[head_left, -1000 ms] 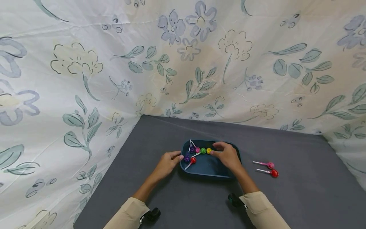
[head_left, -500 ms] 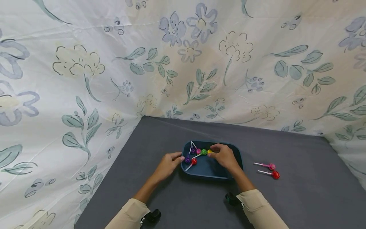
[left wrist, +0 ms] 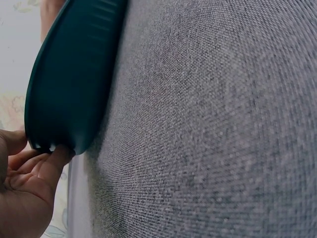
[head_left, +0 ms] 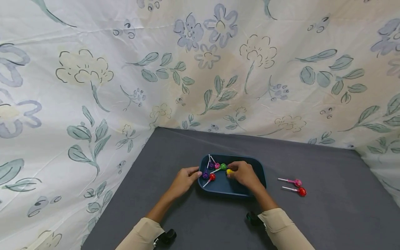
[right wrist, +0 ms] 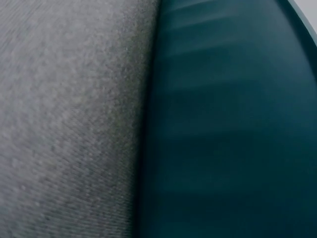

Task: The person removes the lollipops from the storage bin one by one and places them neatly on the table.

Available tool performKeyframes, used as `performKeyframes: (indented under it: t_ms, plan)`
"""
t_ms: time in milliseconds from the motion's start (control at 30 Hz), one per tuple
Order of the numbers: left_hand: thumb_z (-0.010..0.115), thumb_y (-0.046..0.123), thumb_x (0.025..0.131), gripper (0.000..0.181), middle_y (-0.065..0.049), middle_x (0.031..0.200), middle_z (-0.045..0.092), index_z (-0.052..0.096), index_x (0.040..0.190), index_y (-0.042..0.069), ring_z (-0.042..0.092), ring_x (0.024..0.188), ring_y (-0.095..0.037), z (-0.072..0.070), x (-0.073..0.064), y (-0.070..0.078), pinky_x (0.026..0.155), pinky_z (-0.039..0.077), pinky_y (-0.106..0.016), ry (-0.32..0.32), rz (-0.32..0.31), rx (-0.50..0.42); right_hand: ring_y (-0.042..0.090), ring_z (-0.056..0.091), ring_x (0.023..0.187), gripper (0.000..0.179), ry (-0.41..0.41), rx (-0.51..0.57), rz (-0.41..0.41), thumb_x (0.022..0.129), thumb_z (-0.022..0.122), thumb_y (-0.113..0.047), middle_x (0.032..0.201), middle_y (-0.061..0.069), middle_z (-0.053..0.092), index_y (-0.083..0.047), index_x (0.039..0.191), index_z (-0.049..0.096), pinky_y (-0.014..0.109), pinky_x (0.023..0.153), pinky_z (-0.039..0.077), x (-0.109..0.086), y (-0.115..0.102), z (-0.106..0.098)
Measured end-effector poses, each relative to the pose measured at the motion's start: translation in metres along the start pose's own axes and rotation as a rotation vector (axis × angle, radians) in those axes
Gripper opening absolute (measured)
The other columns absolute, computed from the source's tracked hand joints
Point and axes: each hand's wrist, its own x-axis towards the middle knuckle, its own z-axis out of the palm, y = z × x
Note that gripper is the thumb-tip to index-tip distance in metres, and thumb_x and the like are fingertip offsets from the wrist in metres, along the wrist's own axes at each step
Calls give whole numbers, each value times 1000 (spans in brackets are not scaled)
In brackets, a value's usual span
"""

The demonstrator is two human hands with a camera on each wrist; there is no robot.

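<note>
A dark teal tray [head_left: 225, 185] lies on the grey cloth. My left hand [head_left: 184, 180] grips its left end, thumb at the rim and fingers against the outer wall, as the left wrist view shows. Inside the tray, my right hand [head_left: 245, 175] pinches a yellow lollipop [head_left: 229, 172], whose stick is hidden. Just left of it lies a green lollipop [head_left: 223, 167]. Toward the tray's left end are a pink lollipop [head_left: 217, 166], two purple ones and a red lollipop [head_left: 212, 177]. Only the tray's side [right wrist: 223, 124] and cloth show in the right wrist view.
To the right of the tray, a pink lollipop [head_left: 298, 182] and a red lollipop [head_left: 301, 191] lie on the cloth [head_left: 337, 194], sticks pointing left. A flowered curtain [head_left: 200, 69] hangs behind the table and along its sides.
My right hand has drawn the yellow lollipop a little toward me, away from its spot in line with the green one. The left hand keeps its grip on the tray.
</note>
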Motion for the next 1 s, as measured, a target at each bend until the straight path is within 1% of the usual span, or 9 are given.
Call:
performKeyframes:
  t_ms: [133,267,433,533,633,733,867,1000]
  plan:
    - [61,19,109,39,-22,136,70,66,138,-8,65,130,-34,1,0,-1,111,50,-55,2,3,7,30,72,104,27,-12,-33,-29,90,85,-10,110,12,79,-6,116,81,53,93,58,-1,1,1]
    - [62,21,109,40,-22,136,70,66,138,-8,65,130,-34,1,-1,-1,111,50,-55,1,4,7,26,72,100,20,-8,-53,-31,91,84,-10,106,10,80,-7,110,82,52,93,58,-4,-1,2]
    - [62,21,109,41,-23,135,70,66,138,-8,65,130,-35,1,-2,-1,111,50,-55,4,4,9,27,69,98,18,38,-51,-34,92,84,-12,104,8,78,-8,109,82,53,93,56,-8,-4,-1]
    - [62,20,109,40,-22,135,70,65,138,-8,64,130,-35,1,-2,-1,111,50,-55,4,-1,6,27,69,97,17,72,-36,-50,91,85,-13,103,7,78,-9,108,81,52,90,56,-11,-5,-4]
    - [62,20,109,40,-22,136,70,65,138,-8,64,131,-35,1,-2,-2,111,50,-55,3,1,2,24,68,92,19,92,-4,-66,92,84,-12,101,7,77,-7,109,79,48,84,58,-14,-6,-7]
    - [62,19,109,40,-22,136,70,66,138,-8,63,132,-35,1,-2,-2,111,50,-54,6,2,-3,23,67,91,25,106,28,-83,94,82,-11,102,8,75,-5,117,77,45,80,58,-18,-5,-11]
    - [62,19,109,40,-22,136,70,66,138,-8,64,131,-34,1,-3,-3,111,50,-54,7,4,-1,26,68,96,31,130,36,-125,96,79,-11,110,11,73,-4,126,76,45,80,58,-23,-3,-14]
    - [61,19,109,39,-22,136,70,66,138,-7,64,130,-33,1,-3,-3,110,51,-55,3,6,3,29,70,99,27,161,52,-134,97,79,-12,112,13,73,-3,122,76,47,83,59,-27,0,-15]
